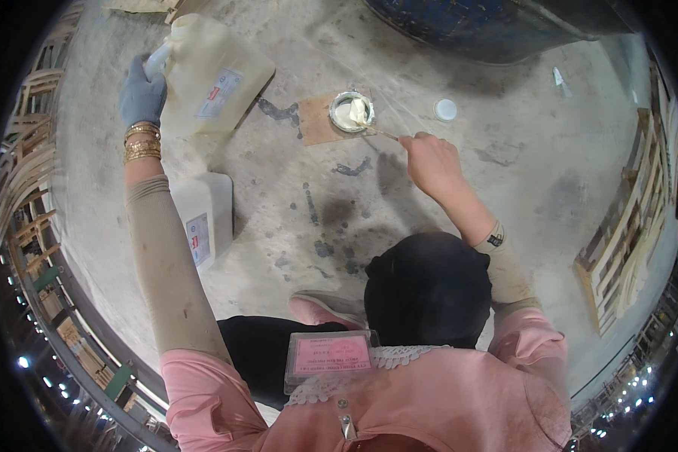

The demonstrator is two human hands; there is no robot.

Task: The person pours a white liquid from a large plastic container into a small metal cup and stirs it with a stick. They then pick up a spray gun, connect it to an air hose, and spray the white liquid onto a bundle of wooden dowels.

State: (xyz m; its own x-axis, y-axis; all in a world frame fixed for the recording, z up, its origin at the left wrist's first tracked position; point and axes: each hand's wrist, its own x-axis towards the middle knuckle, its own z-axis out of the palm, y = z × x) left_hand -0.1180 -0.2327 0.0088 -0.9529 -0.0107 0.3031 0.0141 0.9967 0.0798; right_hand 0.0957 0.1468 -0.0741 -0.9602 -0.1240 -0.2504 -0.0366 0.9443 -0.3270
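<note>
My left hand, in a grey glove, is closed round the handle of a large translucent plastic jug with a label on its side. The jug is tilted on the floor at the far left. Bare, my right hand pinches a thin stick. The stick's far end reaches into a small round tin that holds thick cream-coloured paste. Beneath the tin lies a flat brown piece of board. The jug's mouth is by my left hand, apart from the tin.
A second white jug stands beside my left forearm. A round white lid lies right of the tin. At the back is a large dark drum. Wooden frames stand at the right; curved wooden pieces are stacked at the left.
</note>
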